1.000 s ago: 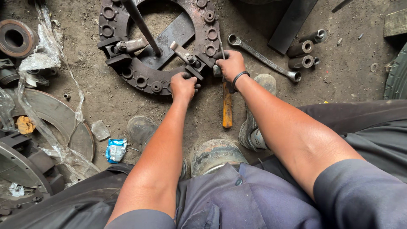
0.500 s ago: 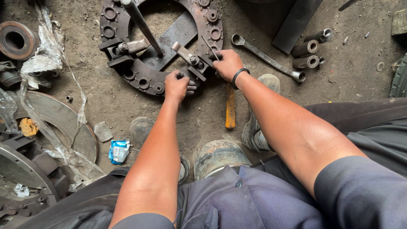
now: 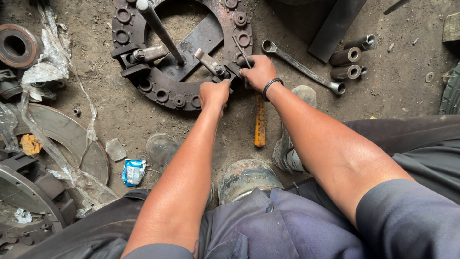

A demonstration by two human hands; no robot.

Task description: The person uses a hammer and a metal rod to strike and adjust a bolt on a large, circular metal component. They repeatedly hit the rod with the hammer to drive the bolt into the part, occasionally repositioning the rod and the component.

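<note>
A round rusty clutch pressure plate [image 3: 163,88] with bolt holes lies on the dirt floor in front of me. My left hand [image 3: 214,94] grips its near rim beside a release lever [image 3: 211,62]. My right hand [image 3: 259,73], with a black band on the wrist, is closed on a thin metal tool [image 3: 241,50] at the same lever. A long steel bar [image 3: 158,29] leans across the plate's opening. An orange-handled tool [image 3: 259,120] lies on the floor just below my right hand.
A ring spanner [image 3: 302,67] and three sockets [image 3: 350,57] lie to the right. Worn clutch discs [image 3: 62,139], torn plastic and a bearing [image 3: 17,45] clutter the left. A blue wrapper [image 3: 133,171] lies near my shoes [image 3: 163,148].
Both hands stay on the plate's near rim and lever. My view has shifted slightly, so the plate and tools sit a little lower in frame than before.
</note>
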